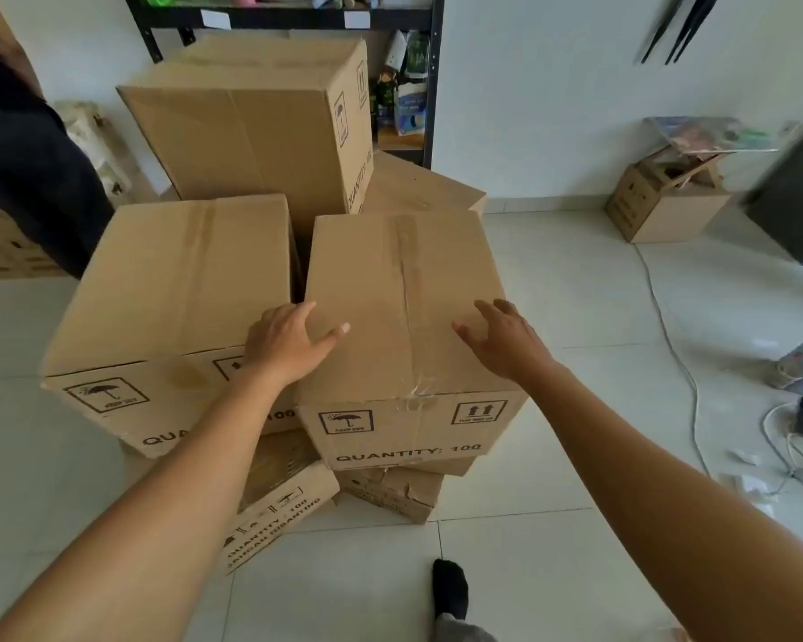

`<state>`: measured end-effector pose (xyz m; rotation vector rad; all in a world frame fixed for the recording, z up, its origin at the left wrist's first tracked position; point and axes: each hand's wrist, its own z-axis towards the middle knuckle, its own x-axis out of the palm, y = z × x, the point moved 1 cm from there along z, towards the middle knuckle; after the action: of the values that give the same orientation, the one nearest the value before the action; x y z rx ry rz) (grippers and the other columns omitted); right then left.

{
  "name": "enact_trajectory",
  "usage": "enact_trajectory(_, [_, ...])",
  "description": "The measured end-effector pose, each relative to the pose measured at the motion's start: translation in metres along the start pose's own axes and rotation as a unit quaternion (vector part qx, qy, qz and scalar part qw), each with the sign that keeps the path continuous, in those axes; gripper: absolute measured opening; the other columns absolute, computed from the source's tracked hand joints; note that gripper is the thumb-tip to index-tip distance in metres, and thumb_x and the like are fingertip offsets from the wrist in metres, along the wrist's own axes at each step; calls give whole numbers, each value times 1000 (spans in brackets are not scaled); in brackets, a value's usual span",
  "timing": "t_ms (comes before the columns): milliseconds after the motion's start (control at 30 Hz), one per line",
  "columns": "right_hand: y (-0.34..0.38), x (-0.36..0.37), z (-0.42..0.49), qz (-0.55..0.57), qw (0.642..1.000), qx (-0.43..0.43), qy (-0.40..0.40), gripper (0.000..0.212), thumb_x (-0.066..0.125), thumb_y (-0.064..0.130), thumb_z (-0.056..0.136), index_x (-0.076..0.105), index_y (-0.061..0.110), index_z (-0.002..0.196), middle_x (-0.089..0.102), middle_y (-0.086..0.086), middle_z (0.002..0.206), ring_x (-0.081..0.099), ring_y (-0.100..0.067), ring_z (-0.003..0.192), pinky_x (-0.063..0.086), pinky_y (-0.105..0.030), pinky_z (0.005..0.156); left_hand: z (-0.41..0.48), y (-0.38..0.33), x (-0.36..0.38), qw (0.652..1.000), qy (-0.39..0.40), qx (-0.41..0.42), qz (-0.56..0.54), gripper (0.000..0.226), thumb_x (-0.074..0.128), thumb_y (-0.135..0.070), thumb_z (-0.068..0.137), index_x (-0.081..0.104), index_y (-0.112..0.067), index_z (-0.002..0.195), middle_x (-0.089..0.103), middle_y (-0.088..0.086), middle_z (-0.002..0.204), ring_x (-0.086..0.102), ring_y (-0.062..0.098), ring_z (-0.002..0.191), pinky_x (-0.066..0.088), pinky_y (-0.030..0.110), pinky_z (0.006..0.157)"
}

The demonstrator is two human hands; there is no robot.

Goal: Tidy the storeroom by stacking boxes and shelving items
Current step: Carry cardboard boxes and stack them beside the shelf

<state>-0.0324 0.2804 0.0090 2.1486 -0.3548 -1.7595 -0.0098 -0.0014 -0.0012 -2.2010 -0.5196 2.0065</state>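
Observation:
Several brown cardboard boxes marked "QUANTITY: 100" are piled in front of me. The nearest right box (pixel 390 271) sits on top of lower boxes (pixel 395 491). My left hand (pixel 288 340) lies with spread fingers on that box's near left top edge, where it meets the left box (pixel 172 280). My right hand (pixel 506 338) is over the box's near right top, fingers relaxed and extended; whether it touches the cardboard I cannot tell. A taller box (pixel 251 127) stands behind, with another box (pixel 427 187) lower at its right. Neither hand grips anything.
A black metal shelf (pixel 432 76) with packets stands against the white wall behind the pile. A person in dark clothes (pixel 29 169) is at the left. A small open box (pixel 664 201), a white cable (pixel 668 335) and plugs lie on the tiled floor at right. My socked foot (pixel 450 590) is below.

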Motion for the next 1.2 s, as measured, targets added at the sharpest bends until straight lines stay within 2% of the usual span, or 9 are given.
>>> enact_trajectory(133, [-6, 2, 37, -6, 1000, 20, -7, 69, 41, 56, 96, 22, 19, 151, 11, -14, 159, 23, -36, 141, 31, -48, 109, 35, 2, 6, 998, -33, -4, 59, 83, 33, -76, 85, 34, -21, 147, 42, 4, 149, 34, 28, 137, 28, 44, 111])
enact_trajectory(200, [-9, 3, 55, 6, 999, 43, -17, 74, 44, 55, 95, 16, 17, 152, 9, -12, 159, 27, -37, 139, 34, -48, 106, 53, -1, 8, 996, -37, -13, 81, 84, 31, -77, 85, 33, -21, 148, 43, 4, 148, 31, 29, 137, 25, 44, 110])
enact_trajectory(300, [-19, 5, 76, 55, 993, 107, -5, 88, 47, 61, 91, 4, 15, 153, 26, -13, 154, 40, -36, 133, 38, -47, 101, 69, -10, 17, 991, -46, -35, 124, 88, 26, -80, 84, 29, -19, 148, 46, 6, 146, 28, 31, 137, 22, 45, 104])
enact_trajectory(400, [-27, 14, 84, 82, 987, 135, -7, 94, 44, 71, 86, 3, 18, 152, 45, -14, 142, 49, -38, 123, 41, -46, 96, 72, -16, 31, 989, -73, -47, 119, 92, 22, -80, 84, 28, -14, 148, 51, 13, 140, 32, 32, 131, 24, 45, 100])
enact_trajectory(600, [-30, 21, 86, 62, 989, 128, -47, 91, 39, 73, 86, 7, 17, 150, 48, -15, 136, 53, -40, 115, 42, -45, 90, 72, -17, 38, 990, -94, -50, 89, 95, 24, -79, 82, 28, -13, 150, 51, 10, 140, 42, 31, 122, 28, 42, 100])
enact_trajectory(767, [-33, 23, 87, 66, 989, 117, -55, 89, 40, 73, 86, 9, 17, 148, 50, -16, 133, 54, -40, 113, 43, -46, 90, 71, -20, 39, 992, -105, -48, 59, 92, 32, -76, 85, 28, -10, 150, 41, 13, 149, 37, 32, 132, 26, 42, 107])
enact_trajectory(967, [-38, 21, 84, 127, 986, 102, -39, 89, 48, 72, 83, 15, 18, 145, 52, -13, 133, 53, -39, 116, 41, -45, 94, 64, -24, 40, 990, -52, -76, -106, 93, 49, -65, 88, 9, -17, 156, 13, 7, 162, 20, 26, 146, 25, 42, 114])
enact_trajectory(1100, [-42, 17, 81, 178, 978, 107, -10, 91, 56, 70, 80, 18, 20, 146, 51, -11, 136, 51, -37, 120, 40, -43, 98, 63, -21, 37, 974, -38, -108, -196, 102, 62, -62, 81, 5, -20, 155, 22, 4, 159, 26, 25, 143, 29, 41, 112])
enact_trajectory(1200, [-48, 16, 81, 246, 957, 150, 22, 92, 62, 74, 72, 28, 23, 141, 53, -6, 130, 53, -30, 115, 46, -44, 96, 66, -15, 38, 938, -1, -176, -299, 110, 74, -61, 72, 12, -24, 154, 39, 3, 150, 42, 26, 133, 37, 41, 106])
